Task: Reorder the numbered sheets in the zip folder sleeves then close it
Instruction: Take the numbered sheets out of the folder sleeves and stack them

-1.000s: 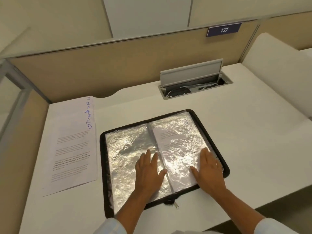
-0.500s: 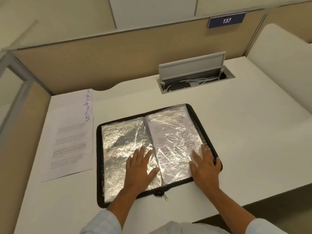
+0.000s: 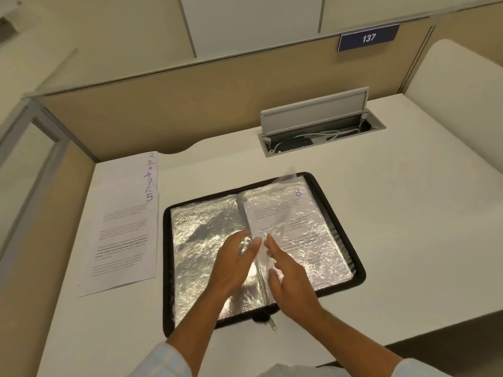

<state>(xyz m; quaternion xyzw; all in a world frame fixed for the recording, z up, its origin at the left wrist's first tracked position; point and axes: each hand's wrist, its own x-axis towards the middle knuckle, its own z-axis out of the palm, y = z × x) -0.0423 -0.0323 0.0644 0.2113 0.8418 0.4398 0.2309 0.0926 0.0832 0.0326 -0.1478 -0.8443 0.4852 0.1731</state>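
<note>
**Step in hand.** Black-edged zip folder (image 3: pixel 166 240) lies open at desk centre, with one crinkled clear plastic sleeve (image 3: pixel 280 208) raised over its spine. The loose white numbered sheets (image 3: pixel 125 227) lie at the folder's nine o'clock. The right hand (image 3: pixel 291 281) is open, fingers straight beside the sleeve. The left hand (image 3: pixel 234 265) is partly behind the film, so its grip cannot be told. Advised: support the film from both sides and lay it flat uncreased.

**Surroundings.** White desk (image 3: pixel 408 213); beige partition (image 3: pixel 163 104) at twelve o'clock; grey cable hatch (image 3: pixel 313 115), lid raised, at one o'clock.

raised sleeve (image 3: pixel 277 213): blurred | loose sheets (image 3: pixel 122 227) print: unreadable | left hand (image 3: pixel 234 265) grip: unclear
</note>
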